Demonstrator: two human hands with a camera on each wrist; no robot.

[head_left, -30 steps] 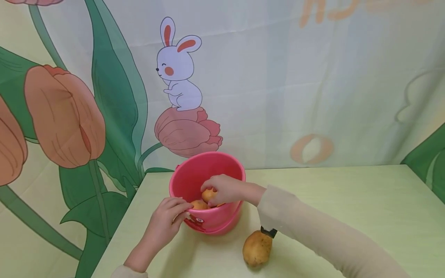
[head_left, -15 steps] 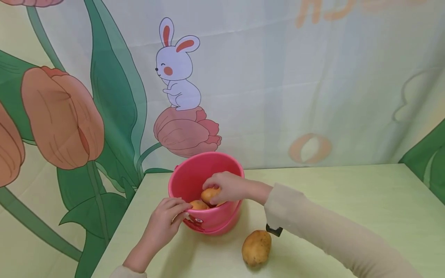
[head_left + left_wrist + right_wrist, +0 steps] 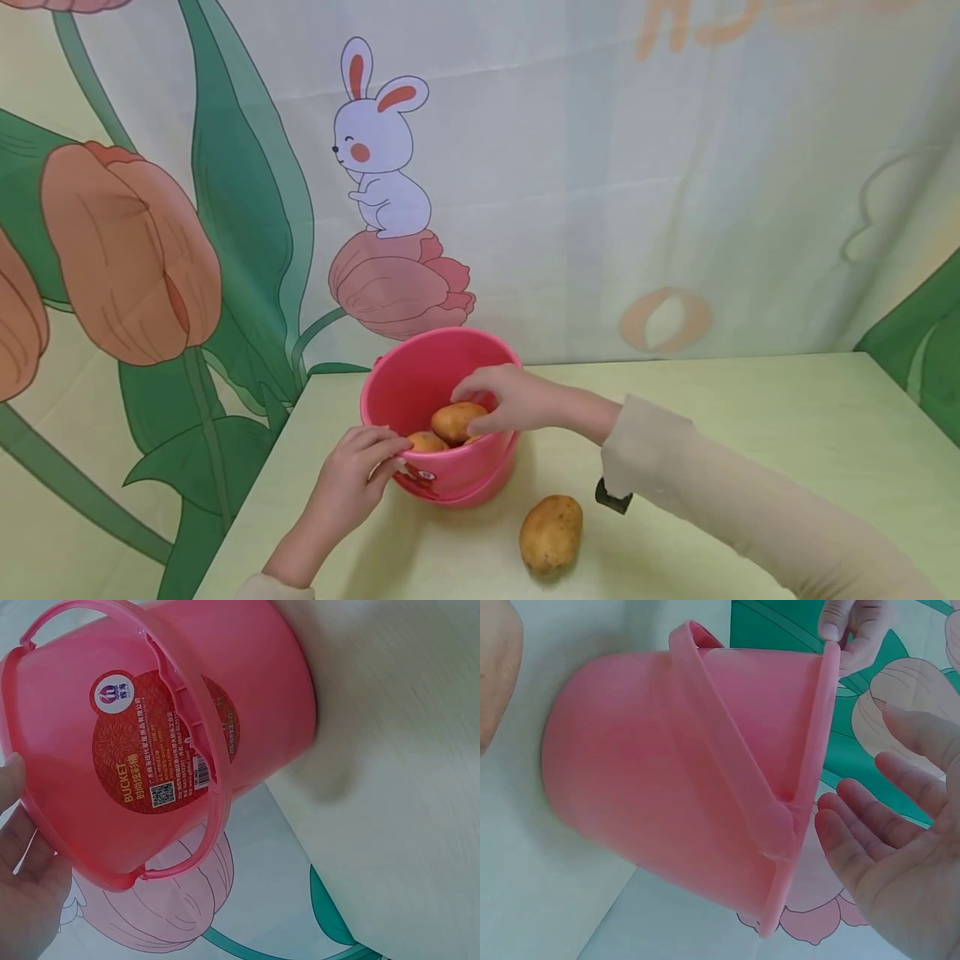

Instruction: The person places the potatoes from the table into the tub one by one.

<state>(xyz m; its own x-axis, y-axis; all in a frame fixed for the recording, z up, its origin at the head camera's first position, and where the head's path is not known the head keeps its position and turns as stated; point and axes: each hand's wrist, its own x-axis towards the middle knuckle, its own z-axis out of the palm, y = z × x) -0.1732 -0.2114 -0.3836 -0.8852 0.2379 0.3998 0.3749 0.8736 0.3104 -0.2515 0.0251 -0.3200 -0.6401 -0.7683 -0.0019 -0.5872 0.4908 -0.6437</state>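
A pink bucket (image 3: pixel 468 479) stands on the table, its mouth tilted toward the head camera. Potatoes lie inside; the plainest is a tan potato (image 3: pixel 452 422), with another potato (image 3: pixel 426 442) by the near rim. My left hand (image 3: pixel 341 479) pinches the bucket's near-left rim, the thumb outside. Over the right side of the mouth is my right hand (image 3: pixel 517 400); its fingers are spread and hold nothing in the right wrist view. A larger potato (image 3: pixel 551 534) rests on the table in front of the bucket. The bucket's handle (image 3: pixel 214 742) hangs down against its labelled side.
The pale yellow-green table (image 3: pixel 712 450) reaches back to a cloth backdrop (image 3: pixel 570 183) printed with tulips and a rabbit. A small black device (image 3: pixel 613 497) sits under the right sleeve's cuff.
My right hand has let go of the tan potato inside the bucket and moved up and to the right, its fingers parting. The left hand keeps its place on the rim.
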